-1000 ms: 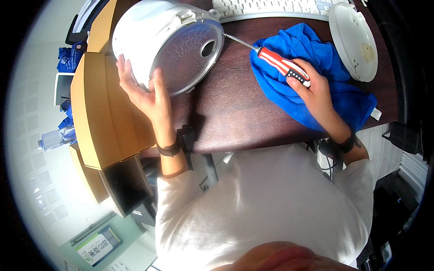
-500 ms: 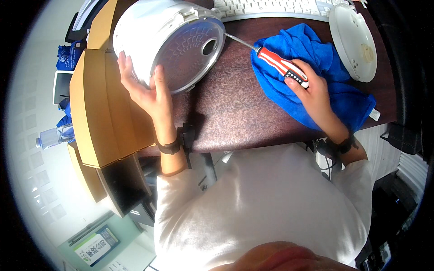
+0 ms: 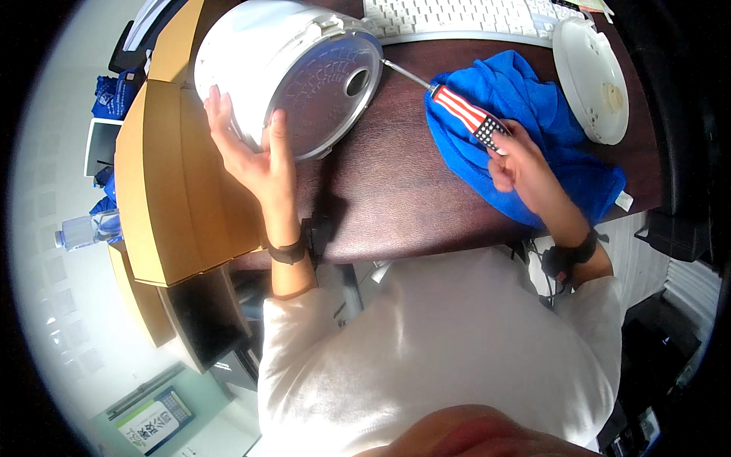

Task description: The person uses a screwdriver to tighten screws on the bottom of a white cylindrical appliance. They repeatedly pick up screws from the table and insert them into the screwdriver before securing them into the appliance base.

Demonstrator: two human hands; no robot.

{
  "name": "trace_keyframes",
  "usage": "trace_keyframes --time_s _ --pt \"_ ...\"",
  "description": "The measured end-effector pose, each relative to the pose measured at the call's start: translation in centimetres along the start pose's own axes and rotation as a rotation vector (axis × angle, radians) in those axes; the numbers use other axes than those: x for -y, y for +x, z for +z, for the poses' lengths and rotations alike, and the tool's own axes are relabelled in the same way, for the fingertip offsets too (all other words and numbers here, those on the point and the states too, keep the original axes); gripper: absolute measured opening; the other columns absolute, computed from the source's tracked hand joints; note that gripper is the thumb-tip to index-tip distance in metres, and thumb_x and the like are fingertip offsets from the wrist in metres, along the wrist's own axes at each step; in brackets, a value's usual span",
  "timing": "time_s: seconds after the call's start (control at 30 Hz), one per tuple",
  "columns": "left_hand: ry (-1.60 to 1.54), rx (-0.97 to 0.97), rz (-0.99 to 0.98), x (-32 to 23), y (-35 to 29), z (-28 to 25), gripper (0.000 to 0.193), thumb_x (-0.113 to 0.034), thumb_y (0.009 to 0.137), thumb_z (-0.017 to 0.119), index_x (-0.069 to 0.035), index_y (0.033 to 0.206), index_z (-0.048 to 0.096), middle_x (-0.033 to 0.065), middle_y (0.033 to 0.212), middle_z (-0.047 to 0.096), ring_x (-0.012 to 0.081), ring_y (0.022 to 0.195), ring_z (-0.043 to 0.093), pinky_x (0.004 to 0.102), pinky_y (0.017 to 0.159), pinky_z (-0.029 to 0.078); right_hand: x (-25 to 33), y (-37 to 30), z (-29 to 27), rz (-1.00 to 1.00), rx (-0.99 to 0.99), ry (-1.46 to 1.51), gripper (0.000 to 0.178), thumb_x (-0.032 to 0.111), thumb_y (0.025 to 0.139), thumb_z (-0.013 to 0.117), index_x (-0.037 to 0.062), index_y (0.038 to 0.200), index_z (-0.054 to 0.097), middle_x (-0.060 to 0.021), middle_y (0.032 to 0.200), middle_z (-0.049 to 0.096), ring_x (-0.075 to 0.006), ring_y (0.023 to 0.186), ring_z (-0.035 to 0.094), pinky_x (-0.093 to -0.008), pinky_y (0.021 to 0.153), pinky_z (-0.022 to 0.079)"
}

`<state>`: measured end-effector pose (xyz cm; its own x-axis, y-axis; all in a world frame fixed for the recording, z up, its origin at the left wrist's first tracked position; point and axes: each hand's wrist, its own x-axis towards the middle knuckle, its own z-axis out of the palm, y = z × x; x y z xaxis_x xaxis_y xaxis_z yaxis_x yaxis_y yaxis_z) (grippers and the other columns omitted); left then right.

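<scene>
A white, drum-shaped appliance housing (image 3: 259,61) lies tipped on its side at the far left of the table, its round, shiny metal-look face (image 3: 324,99) turned toward the right. My left hand (image 3: 263,164) holds it from the near side, fingers along the wall and thumb at the rim of that face. In my right hand (image 3: 521,164) is the butt of a screwdriver (image 3: 464,113) with a striped and starred handle. The screwdriver's shaft points left, and its tip meets the right edge of the face. Any screw there is too small to make out.
Under the screwdriver handle spreads a crumpled blue cloth (image 3: 495,84). A white round cover (image 3: 586,84) stands to its right. At the back is a white keyboard (image 3: 457,19). Opened cardboard boxes (image 3: 164,183) line the left table edge, with a plastic bottle (image 3: 87,231) beyond.
The screwdriver's handle has turned, showing a different part of its pattern. My right-hand fingers have shifted their grip toward the butt end. My left hand keeps its hold on the housing.
</scene>
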<state>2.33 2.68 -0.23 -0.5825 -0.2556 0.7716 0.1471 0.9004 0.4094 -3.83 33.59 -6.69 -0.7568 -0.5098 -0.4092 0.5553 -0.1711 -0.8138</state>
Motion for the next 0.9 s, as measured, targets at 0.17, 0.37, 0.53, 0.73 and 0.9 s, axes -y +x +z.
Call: trace_keyframes --time_s 0.17,0.37,0.53,0.73,0.9 --pt "-0.013 -0.003 0.001 0.0 -0.1 -0.1 0.053 -0.018 0.084 0.065 0.004 0.126 0.041 0.0216 0.139 0.037 0.0323 0.131 0.033 0.0434 0.107 0.024 -1.0 0.0 -0.9 0.009 0.037 -0.020 0.040 0.046 0.094 0.043 0.0061 0.091 0.046 -0.0044 0.067 0.048 -0.0100 0.045 0.042 -0.0250 0.040 0.033" --pt "0.009 -0.018 0.005 0.1 0.0 -0.1 0.054 -0.019 0.083 0.067 0.004 0.125 0.042 0.0217 0.138 0.038 0.0323 0.131 0.033 0.0420 0.107 0.024 0.1 -0.2 1.0 0.074 -0.160 0.000 0.041 0.046 0.096 0.039 0.0048 0.100 0.044 -0.0046 0.071 0.048 -0.0117 0.040 0.040 -0.0272 0.039 0.035" --pt "0.012 -0.021 0.001 0.2 -0.1 -0.2 0.054 -0.020 0.083 0.067 0.002 0.125 0.043 0.0217 0.138 0.039 0.0320 0.131 0.033 0.0419 0.107 0.023 -1.6 0.6 0.0 -0.201 -0.097 -0.324 0.042 0.046 0.095 0.040 0.0042 0.103 0.045 -0.0029 0.068 0.046 -0.0093 0.041 0.041 -0.0248 0.035 0.032" --pt "0.025 -0.018 0.005 0.2 -0.1 -0.2 0.054 -0.022 0.083 0.067 0.002 0.125 0.043 0.0219 0.139 0.038 0.0325 0.132 0.033 0.0426 0.107 0.023 0.5 0.5 1.7 0.025 -0.234 -0.051 0.045 0.046 0.096 0.039 0.0067 0.074 0.047 0.0004 0.050 0.037 -0.0077 0.035 0.034 -0.0227 0.033 0.028" --pt "0.021 -0.023 0.023 0.4 -0.1 -0.2 0.055 -0.023 0.083 0.067 0.002 0.125 0.043 0.0214 0.139 0.038 0.0329 0.132 0.032 0.0429 0.107 0.023 -1.1 0.5 -0.3 -0.062 -0.128 -0.124 0.043 0.047 0.096 0.036 0.0079 0.082 0.047 -0.0003 0.050 0.038 -0.0077 0.037 0.033 -0.0221 0.034 0.027"
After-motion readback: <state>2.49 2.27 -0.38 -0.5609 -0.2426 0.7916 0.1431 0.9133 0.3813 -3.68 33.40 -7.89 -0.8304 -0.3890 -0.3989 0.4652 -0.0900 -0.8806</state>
